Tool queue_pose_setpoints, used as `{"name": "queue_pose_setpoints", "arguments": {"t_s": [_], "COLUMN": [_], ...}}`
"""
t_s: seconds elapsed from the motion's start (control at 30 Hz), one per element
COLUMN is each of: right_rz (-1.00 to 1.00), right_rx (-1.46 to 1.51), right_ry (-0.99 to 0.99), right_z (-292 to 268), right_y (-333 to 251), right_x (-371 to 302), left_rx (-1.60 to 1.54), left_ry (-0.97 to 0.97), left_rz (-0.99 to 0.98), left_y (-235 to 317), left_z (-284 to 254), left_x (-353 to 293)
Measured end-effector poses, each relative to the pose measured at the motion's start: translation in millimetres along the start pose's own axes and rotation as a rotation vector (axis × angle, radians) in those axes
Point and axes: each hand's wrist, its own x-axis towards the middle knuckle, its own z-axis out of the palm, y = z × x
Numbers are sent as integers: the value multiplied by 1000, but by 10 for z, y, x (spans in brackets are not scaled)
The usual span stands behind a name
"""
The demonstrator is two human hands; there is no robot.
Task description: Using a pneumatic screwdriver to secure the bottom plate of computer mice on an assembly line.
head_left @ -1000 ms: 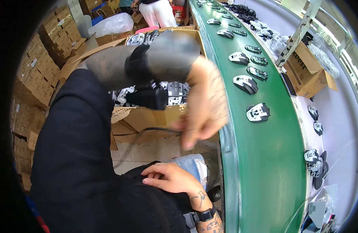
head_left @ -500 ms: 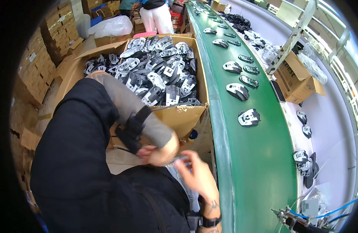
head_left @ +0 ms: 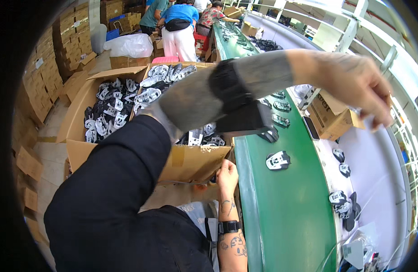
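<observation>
My left arm crosses the view above the green conveyor belt (head_left: 286, 213), a black band and a dark flat piece strapped on its forearm. My left hand (head_left: 360, 88) hangs over the belt's far side, above a cardboard box (head_left: 324, 115); motion smears its fingers. My right hand (head_left: 227, 177) is closed, fingertips pinched together beside the corner of a large open carton (head_left: 191, 161). Anything between them is too small to make out. White-and-black computer mouse shells (head_left: 111, 109) fill this carton. Another mouse shell (head_left: 278, 160) lies on the belt, and my forearm hides part of the row beyond it.
Along the belt's right ledge lie a phone (head_left: 311, 128), more mouse parts (head_left: 340, 204) and a clear plastic bag (head_left: 365, 240). Stacked cartons (head_left: 41, 77) line the left side. Several people work at the far end, one in a blue top (head_left: 184, 16).
My left hand has swung from beside my right hand up and across the belt. My right hand has moved up to the carton's corner. The view has tilted upward.
</observation>
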Motion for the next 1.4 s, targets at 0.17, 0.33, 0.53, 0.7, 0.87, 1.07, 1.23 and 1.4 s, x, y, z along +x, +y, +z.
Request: {"name": "queue_pose_setpoints", "arguments": {"t_s": [0.17, 0.33, 0.53, 0.7, 0.87, 1.07, 1.23, 1.4], "right_rz": [-215, -239, -230, -24, -28, -4, 28, 39], "right_rx": [8, -1226, -533, -383, -313, -277, -281, -304], "right_ry": [39, -664, -533, -294, -200, -201, -177, -150], "right_z": [-42, -395, -1339, -1575, -1624, -1580, -1567, -1478], "right_y": [-282, 100, -1201, -1293, -1292, -1396, -1366, -1330], "right_x": [-564, -1186, -2418, -2686, -2728, -2755, -2755, -2785], "left_rx": [-335, -548, -329, -402, -406, -449, -444, -451], "left_ry": [317, 127, -1060, -1053, -1063, -1054, -1034, -1001], "left_rz": [173, 65, 251, 276, 332, 365, 350, 314], "left_y": [-98, -992, 191, 401, 411, 451, 532, 618], "left_z": [-217, 537, 1464, 1678, 1793, 1835, 1826, 1767], "left_x": [520, 237, -1065, -1183, -1026, -992, -971, -1008]}}
